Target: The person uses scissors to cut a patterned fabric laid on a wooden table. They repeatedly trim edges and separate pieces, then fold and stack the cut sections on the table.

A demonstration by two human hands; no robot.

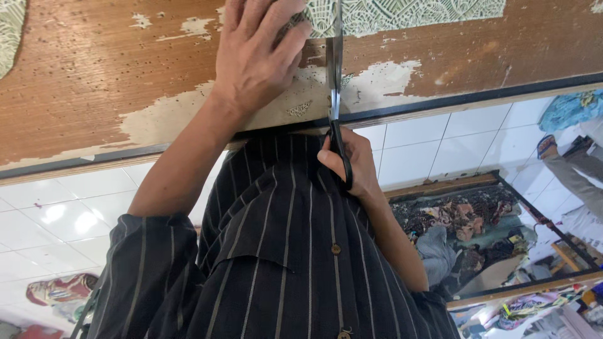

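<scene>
My left hand (254,56) lies flat on the worn wooden table (107,81), pressing down a green and white patterned cloth (408,14) at the far edge of view. My right hand (352,160) is at the table's near edge, fingers through the black handles of a pair of scissors (335,94). The steel blades point away from me and run up into the cloth just right of my left hand. I wear a dark striped shirt (282,251).
The table top has peeling pale paint and a dark edge strip (477,97). Below it is white tiled floor (56,213). A low frame holding heaped fabric scraps (465,220) stands at the right. Another person's leg and sandalled foot (565,157) show at far right.
</scene>
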